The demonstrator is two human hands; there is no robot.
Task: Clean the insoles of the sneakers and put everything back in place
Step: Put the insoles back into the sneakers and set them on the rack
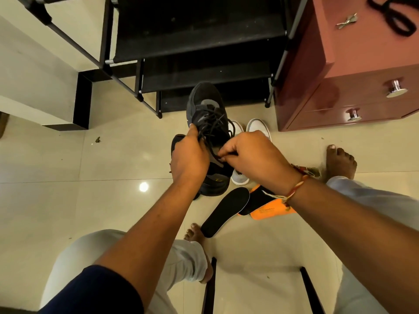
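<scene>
The dark, round-toed sneaker (207, 103) was held above the glossy tiled floor (68, 200), toe far, the left hand (189, 155) gripping its left side with curled fingers. The right hand (247, 152) pinched a thin black lace (212, 150) at the tongue. A flat black insole (223, 211) lay nearer on the tiles.
</scene>
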